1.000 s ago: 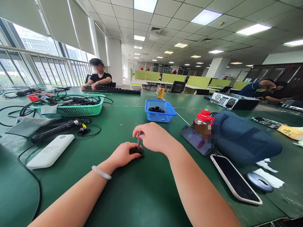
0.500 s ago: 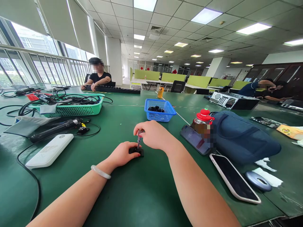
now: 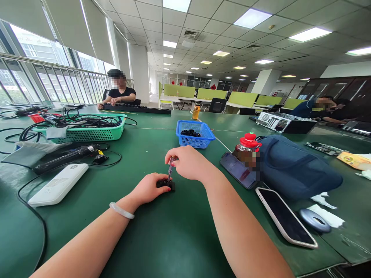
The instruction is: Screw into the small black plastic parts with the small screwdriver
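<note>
On the green table, my left hand [image 3: 150, 188] grips a small black part [image 3: 171, 186] between thumb and fingers, holding it down. What kind of part it is I cannot make out. Above it, my right hand [image 3: 187, 162] is closed around the handle of a screwdriver [image 3: 170, 172]. The screwdriver stands nearly upright, its tip down at the black part; the exact contact is too small to see. Beyond my hands sits a blue plastic basket [image 3: 199, 143] with several small black pieces [image 3: 190, 133] in it.
To the left lie a white power bank [image 3: 59, 185], black cables and a green basket [image 3: 87, 134] full of cords. Two phones [image 3: 285, 216], a red-lidded bottle [image 3: 249, 141], a dark blue bag [image 3: 298, 166] and a mouse [image 3: 315, 221] are at right. A person [image 3: 120, 92] sits across the table.
My view has shifted very slightly. My right hand's grip on the screwdriver has turned a little; the left hand still holds the black part in the same place.
</note>
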Demonstrator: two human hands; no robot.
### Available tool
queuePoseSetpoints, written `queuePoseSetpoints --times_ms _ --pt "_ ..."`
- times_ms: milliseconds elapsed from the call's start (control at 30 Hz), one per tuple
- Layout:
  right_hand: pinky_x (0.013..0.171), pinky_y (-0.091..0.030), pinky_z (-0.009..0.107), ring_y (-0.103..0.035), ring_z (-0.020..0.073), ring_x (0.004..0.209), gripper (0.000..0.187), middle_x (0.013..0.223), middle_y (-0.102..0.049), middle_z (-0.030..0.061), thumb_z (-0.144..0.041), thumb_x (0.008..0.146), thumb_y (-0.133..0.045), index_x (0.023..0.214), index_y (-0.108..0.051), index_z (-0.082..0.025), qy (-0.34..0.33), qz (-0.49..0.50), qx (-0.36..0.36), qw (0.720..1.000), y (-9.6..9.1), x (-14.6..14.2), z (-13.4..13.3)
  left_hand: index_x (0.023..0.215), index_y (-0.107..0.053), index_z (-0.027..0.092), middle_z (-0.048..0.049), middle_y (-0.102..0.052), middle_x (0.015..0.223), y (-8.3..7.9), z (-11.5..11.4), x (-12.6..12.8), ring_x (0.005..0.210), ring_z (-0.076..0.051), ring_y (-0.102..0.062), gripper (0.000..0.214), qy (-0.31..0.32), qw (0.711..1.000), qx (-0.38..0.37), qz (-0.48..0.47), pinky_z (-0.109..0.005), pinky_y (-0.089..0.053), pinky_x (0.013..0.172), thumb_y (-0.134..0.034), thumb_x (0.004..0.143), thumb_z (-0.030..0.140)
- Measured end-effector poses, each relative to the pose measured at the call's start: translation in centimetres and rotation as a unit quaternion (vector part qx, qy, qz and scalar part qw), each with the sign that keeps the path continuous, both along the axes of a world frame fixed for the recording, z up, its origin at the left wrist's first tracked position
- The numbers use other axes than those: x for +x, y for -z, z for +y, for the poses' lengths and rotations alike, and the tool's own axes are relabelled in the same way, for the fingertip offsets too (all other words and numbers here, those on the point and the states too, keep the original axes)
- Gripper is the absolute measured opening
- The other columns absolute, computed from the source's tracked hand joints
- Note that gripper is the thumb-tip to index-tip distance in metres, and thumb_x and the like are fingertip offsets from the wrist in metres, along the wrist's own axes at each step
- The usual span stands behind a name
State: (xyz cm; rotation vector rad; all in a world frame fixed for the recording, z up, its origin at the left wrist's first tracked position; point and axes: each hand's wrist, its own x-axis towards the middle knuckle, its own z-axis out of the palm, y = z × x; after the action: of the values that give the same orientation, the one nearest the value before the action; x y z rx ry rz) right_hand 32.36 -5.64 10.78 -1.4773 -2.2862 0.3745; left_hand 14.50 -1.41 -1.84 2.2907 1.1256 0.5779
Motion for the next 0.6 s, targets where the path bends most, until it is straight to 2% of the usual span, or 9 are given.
queuePoseSetpoints --times_ms 600 --pt "0.051 -0.032 0.020 -0.053 0.0098 0.061 0.026 0.074 -0.065 -0.0035 -0.001 0.075 -0.057 0.084 -0.068 -0.023 -0.006 0.008 -0.001 1.000 -0.08 -0.30 -0.23 0.106 -0.069 0.026 -0.0011 -0.071 0.102 -0.16 -0.06 0.07 0.091 -0.022 -0.063 0.034 0.001 1.000 0.001 -0.005 -0.032 -0.048 0.084 -0.063 0.076 0.040"
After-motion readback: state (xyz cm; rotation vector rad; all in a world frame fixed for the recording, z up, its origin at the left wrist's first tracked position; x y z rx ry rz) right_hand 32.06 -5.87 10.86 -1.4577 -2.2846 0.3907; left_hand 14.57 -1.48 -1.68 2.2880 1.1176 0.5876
